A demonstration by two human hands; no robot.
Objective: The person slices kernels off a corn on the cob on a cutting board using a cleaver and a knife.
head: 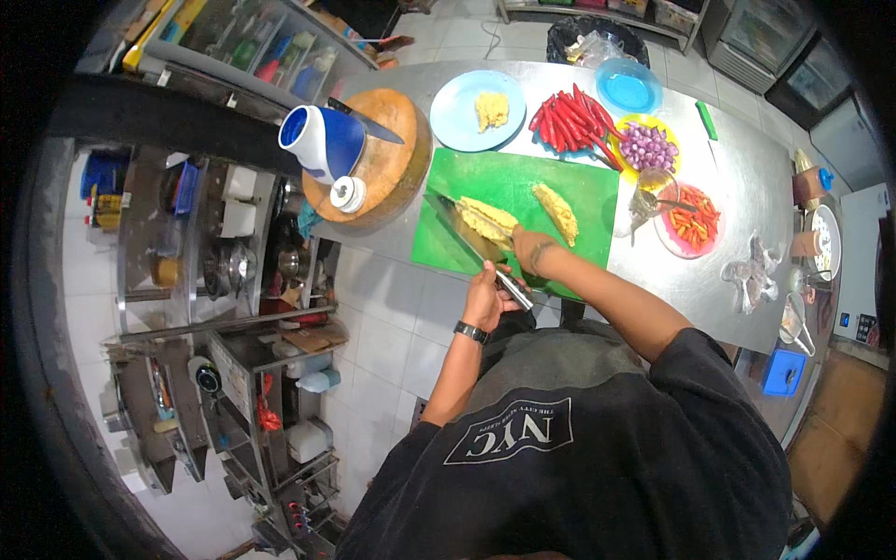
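Note:
My left hand (pixel 484 299), with a dark watch on its wrist, grips a large kitchen knife (pixel 465 227) by its metal handle. The blade slants up and left over a green cutting board (pixel 588 185). My right hand (pixel 535 248) holds the near end of a rough yellow food piece (pixel 483 218) beside the blade; its fingertips are partly hidden. A second yellow piece (pixel 555 213) lies further right on the board. Behind the board, a light-blue plate (pixel 448 115) bears another yellow piece (pixel 492 110). Red chillies (pixel 568 122) are heaped next to it.
Left of the board, a round wooden block (pixel 409 150) carries another knife (pixel 385 131), a blue-and-white container (pixel 329 143) and a white lid (pixel 348 194). To the right stand peeled shallots (pixel 647 147), a glass with a spoon (pixel 654 189), cut chillies (pixel 693 220) and plastic bags (pixel 752 276).

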